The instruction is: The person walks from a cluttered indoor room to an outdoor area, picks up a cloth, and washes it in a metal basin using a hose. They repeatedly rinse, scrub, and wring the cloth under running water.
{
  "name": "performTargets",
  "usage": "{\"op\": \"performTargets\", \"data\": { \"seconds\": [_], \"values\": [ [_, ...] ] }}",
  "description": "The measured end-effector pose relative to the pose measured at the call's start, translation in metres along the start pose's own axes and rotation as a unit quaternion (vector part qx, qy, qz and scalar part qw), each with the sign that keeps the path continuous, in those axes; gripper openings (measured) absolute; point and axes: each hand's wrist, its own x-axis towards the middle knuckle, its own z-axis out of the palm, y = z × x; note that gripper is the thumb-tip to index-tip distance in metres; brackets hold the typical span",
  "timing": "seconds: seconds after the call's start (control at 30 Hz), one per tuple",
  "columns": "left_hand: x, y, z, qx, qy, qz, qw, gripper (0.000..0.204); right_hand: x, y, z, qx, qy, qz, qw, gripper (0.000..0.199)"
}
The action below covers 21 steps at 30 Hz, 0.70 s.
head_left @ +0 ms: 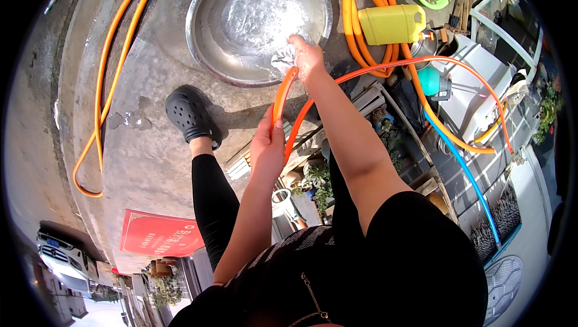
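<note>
The basin (198, 51) in front of me is round, broad and shallow, its metal shiny along the rolled rim, and the water (256, 17) inside is churned into white glare. It sits on rough grey concrete (162, 62), stained dark in patches. My left fingers (263, 129) are wrapped round a smooth, rubbery red-orange hose (279, 103), thumb against its side, just short of the basin. My right fingers (297, 40), wet and curled, are bunched on a crumpled, pale grey cloth (283, 59) over the near right part of the basin. The hose meets that hand, but I can't tell whether those fingers grip it too; its mouth is hidden there. Further along, the hose passes behind my right forearm, then arcs away to the right. Thicker orange hose (348, 17) lies looped by a ribbed yellow plastic jug (391, 24), its upper coils cut off by the picture's edge. Glare washes out the basin's floor, so I can't make it out.
</note>
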Motion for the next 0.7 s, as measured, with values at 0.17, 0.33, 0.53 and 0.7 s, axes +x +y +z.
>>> {"op": "performTargets", "data": {
  "seconds": [0.17,0.33,0.53,0.7],
  "values": [
    [0.000,0.004,0.005,0.046,-0.012,0.010,0.999,0.044,0.009,0.005,-0.028,0.026,-0.088,-0.007,0.996,0.046],
    [-0.001,0.009,0.008,0.055,-0.019,-0.008,0.998,0.044,-0.013,-0.009,-0.005,0.049,-0.019,-0.042,0.998,0.034],
    [0.001,-0.004,0.007,0.044,-0.006,0.030,0.999,0.044,-0.019,-0.024,-0.017,-0.024,0.081,-0.118,0.989,0.034],
    [0.000,-0.006,0.006,0.037,0.011,0.042,0.998,0.045,0.034,-0.060,-0.114,-0.071,0.140,-0.313,0.937,0.070]
  ]
}}
